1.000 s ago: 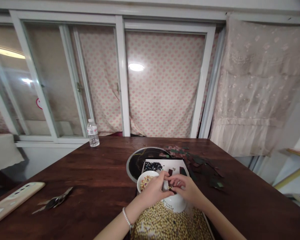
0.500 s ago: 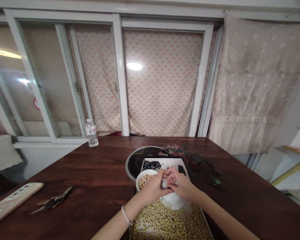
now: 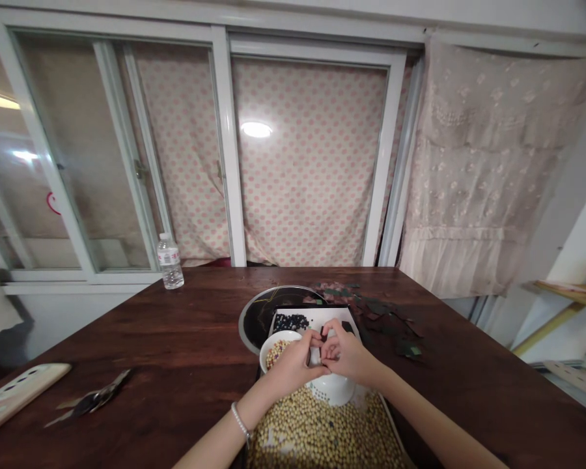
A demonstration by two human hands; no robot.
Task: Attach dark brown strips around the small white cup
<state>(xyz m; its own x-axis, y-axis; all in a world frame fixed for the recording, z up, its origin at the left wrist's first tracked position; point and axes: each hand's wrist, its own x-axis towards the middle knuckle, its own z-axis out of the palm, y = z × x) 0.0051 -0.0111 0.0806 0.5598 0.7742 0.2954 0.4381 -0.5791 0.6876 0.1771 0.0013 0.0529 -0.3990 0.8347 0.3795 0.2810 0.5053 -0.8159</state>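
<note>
My left hand (image 3: 295, 366), with a pearl bracelet (image 3: 239, 420) at its wrist, and my right hand (image 3: 348, 354) meet fingertip to fingertip above a white tray (image 3: 325, 316). Fingers on both are curled into a pinch; anything between them is too small or hidden to make out. Just below sits a white bowl with green dots (image 3: 338, 393), partly covered by my hands. Left of it, a white bowl (image 3: 264, 360) holds multicoloured beads (image 3: 275, 354), partly behind my left hand. Round yellowish beads or beans (image 3: 322, 433) fill the near side. Black beads (image 3: 292, 322) lie at the tray's far left.
A black round plate with a pale rim (image 3: 243, 324) lies behind the tray. Dark red and green scraps (image 3: 383, 311) are spread at right. A water bottle (image 3: 170, 262), a bunch of keys (image 3: 95, 398) and a phone (image 3: 22, 394) rest on the wooden table (image 3: 185, 365).
The whole view has shifted slightly, so things appear a little further left. Both hands keep nearly the same pinched pose over the tray.
</note>
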